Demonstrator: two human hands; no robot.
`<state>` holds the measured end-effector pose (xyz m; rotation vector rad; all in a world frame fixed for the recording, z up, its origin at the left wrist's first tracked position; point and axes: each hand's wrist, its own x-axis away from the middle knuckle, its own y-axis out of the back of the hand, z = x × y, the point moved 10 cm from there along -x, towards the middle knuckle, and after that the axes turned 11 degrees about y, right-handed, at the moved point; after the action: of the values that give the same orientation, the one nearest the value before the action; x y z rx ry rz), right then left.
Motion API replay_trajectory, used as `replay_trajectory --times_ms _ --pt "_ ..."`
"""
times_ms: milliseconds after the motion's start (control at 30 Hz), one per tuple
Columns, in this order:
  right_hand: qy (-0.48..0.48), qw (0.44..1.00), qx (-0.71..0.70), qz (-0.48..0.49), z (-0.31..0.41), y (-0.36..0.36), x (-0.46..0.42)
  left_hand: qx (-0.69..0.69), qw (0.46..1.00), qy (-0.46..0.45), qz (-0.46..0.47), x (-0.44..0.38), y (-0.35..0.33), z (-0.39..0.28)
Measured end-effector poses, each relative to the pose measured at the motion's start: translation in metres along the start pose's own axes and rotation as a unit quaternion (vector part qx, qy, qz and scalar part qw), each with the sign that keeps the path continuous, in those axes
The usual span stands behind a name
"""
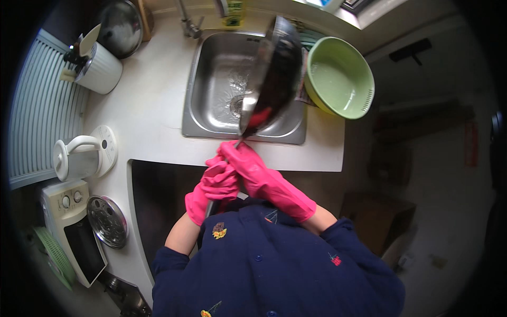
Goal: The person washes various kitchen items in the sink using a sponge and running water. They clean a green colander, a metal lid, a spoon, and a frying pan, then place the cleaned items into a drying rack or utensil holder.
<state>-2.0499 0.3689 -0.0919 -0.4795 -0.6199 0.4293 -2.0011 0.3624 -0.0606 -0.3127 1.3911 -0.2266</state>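
Both my hands wear pink rubber gloves and grip the handle of a dark wok [279, 67] at the sink's near edge. My left hand [220, 182] is closed around the handle, whose end points toward my body. Just ahead of it, my right hand [247, 160] holds the handle close to the pan. Tipped on its side, the wok stands over the right part of the stainless steel sink [191, 99] and is blurred. A red patch shows on its underside near the handle. Water lies around the drain [237, 105] in the basin.
A green plastic basin [340, 79] sits right of the sink. Behind are a faucet [192, 29] and a yellow bottle [233, 14]. Along the left stand a white utensil holder [101, 69], a pot lid [121, 29], an electric kettle [77, 158] and a microwave oven [75, 233].
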Motion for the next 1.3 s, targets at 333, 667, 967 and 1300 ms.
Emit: replay_trajectory --times_ms 333,667,967,1300 --pt "0.007 0.997 0.052 0.064 0.018 0.052 0.043 -0.174 0.775 -0.224 -0.565 0.004 0.072 0.030" --pt "0.010 0.985 0.173 0.020 0.045 0.078 0.064 -0.172 0.887 -0.219 -0.367 -0.014 0.115 0.020" --pt "0.086 0.946 0.312 -0.011 0.059 0.080 0.050 -0.148 0.883 -0.280 -0.346 -0.015 0.113 0.004" --pt "0.061 0.963 0.252 0.076 -0.046 -0.003 0.165 -0.378 0.724 -0.362 -0.450 0.046 0.062 0.149"
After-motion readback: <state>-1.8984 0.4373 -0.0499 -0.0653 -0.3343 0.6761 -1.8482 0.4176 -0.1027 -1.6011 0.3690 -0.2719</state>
